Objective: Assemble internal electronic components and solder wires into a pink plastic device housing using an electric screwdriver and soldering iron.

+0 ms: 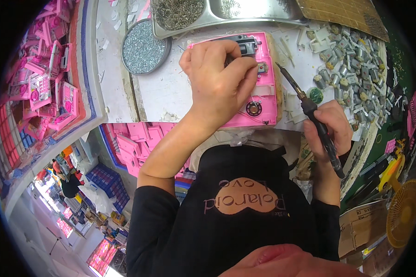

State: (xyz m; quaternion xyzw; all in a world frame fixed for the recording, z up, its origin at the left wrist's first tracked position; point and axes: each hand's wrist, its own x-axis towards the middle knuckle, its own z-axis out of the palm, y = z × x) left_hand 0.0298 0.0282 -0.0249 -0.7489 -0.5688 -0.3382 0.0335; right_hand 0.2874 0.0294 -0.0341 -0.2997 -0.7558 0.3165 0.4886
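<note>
Bright light glares off the metal tray (262, 10), while fisheye distortion bends edges toward black corners.

Upside-down lettering (248, 203) on black shirt (245, 228), dark print (364, 213) on brown cardboard box (366, 228)

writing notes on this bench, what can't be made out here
Head view:
Left hand: whether it holds anything, hidden by its own fingers.
Pink case: left part, hidden behind that hand.
Steel tray: far side, cut off by the top edge.
Grey bits: too small to tell their shapes.
</note>
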